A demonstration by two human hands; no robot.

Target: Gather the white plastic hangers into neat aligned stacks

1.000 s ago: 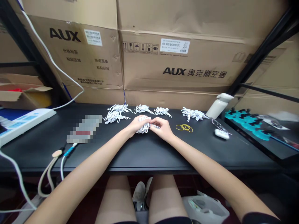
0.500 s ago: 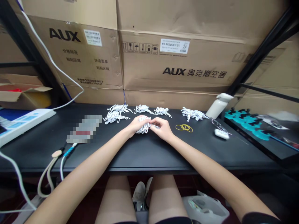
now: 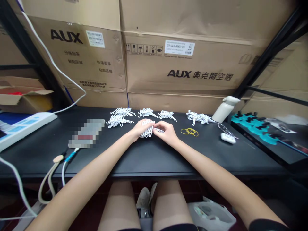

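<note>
The white bundle [image 3: 146,132] lies between the two hands over the worktop [image 3: 149,160], its left side gripped by the curled left hand [image 3: 138,130] and its right end held in the bent right hand [image 3: 168,132], with yellow bands [image 3: 192,132] near, just beyond that hand's right side.

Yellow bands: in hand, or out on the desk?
Out on the desk: the yellow bands lie loose and overlapping, apart from the right hand. That hand and the left hand are on the white bundle.
</note>
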